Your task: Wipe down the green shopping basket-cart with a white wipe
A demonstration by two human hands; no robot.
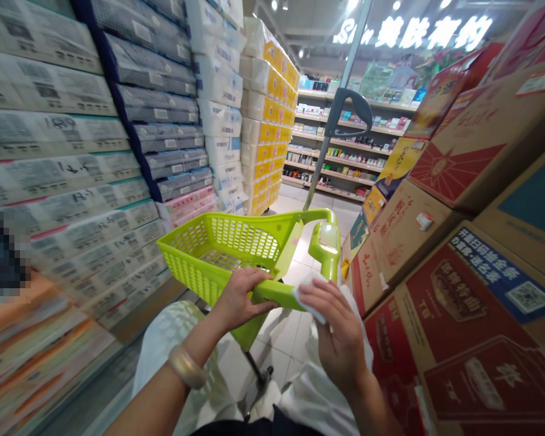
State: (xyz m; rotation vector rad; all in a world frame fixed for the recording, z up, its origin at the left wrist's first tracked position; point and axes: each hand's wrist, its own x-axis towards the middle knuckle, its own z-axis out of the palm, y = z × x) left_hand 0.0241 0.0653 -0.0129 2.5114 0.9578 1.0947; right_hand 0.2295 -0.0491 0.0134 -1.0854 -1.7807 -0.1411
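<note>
A lime-green shopping cart (195,278) with a perforated basket stands right in front of me, its handle frame toward my body. My left hand (243,297) grips the cart's near rail, thumb below and fingers over the top. Against the same rail, farther right, my right hand (338,330) presses a white cloth (309,297); the fingers lie over the cloth. A grey metal pole with a dark loop grip (349,113) rises behind the cart handle. The basket's visible inside holds nothing I can make out.
Stacked tissue packs (267,115) and wrapped paper bundles (72,133) line the left side. Cardboard cartons (472,303) are piled close on the right. Shelves of small goods (345,148) stand at the back, beyond a tiled floor (277,351).
</note>
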